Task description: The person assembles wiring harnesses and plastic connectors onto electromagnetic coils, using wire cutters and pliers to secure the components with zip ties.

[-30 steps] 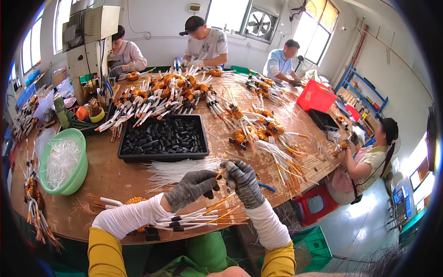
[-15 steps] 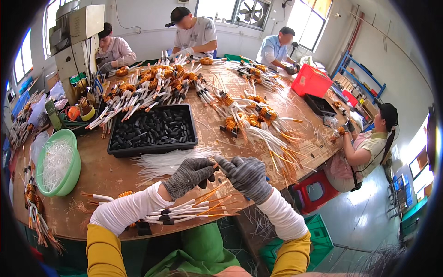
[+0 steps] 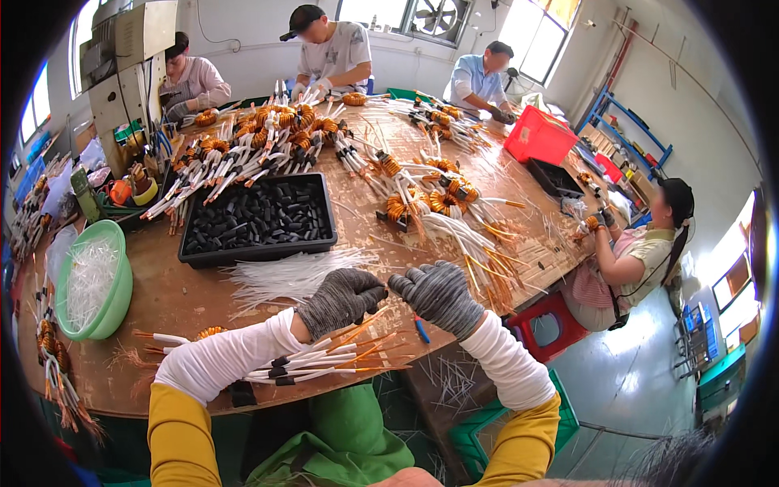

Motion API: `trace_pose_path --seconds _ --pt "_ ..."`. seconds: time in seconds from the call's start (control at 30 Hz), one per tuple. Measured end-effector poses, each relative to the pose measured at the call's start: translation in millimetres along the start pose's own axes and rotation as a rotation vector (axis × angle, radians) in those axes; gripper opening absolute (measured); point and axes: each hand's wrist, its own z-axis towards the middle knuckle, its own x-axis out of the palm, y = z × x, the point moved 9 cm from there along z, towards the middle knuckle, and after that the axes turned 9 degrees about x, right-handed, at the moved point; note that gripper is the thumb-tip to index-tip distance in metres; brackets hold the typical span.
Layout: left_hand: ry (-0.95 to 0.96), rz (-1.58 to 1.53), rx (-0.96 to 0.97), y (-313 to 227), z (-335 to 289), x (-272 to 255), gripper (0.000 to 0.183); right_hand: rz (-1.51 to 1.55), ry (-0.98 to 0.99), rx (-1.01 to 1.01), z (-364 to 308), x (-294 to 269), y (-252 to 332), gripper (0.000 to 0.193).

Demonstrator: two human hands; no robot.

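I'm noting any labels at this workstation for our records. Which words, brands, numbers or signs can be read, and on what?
No text can be read in this picture.
White shirt of a co-worker: grey print, too blurred to tell whether it holds letters.
Black tray and red bin: no readable lettering.
Gloved left hand and right hand: no lettering visible.

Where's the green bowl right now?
In the head view, the green bowl stands on the left side of the table, just left of the large black tray.
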Motion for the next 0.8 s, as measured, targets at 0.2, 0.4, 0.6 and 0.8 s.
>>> trace_pose_path --seconds 0.2,0.4,0.6,0.8 --pt "-0.045 -0.044 -0.084 13 7 -10 0.022 1.297 -0.405 0.982 -49 51 -118 0.014" --pt "-0.026 -0.057 -0.077 25 12 -12 0.022 2.704 -0.283 1.029 -46 144 -79 0.02" --pt "-0.017 -0.076 -0.104 25 19 -9 0.024 2.55 -0.134 0.843 -28 136 -62 0.031" --pt "-0.053 -0.106 -0.049 36 16 -16 0.024 2.445 -0.19 0.817 -26 121 -48 0.025"
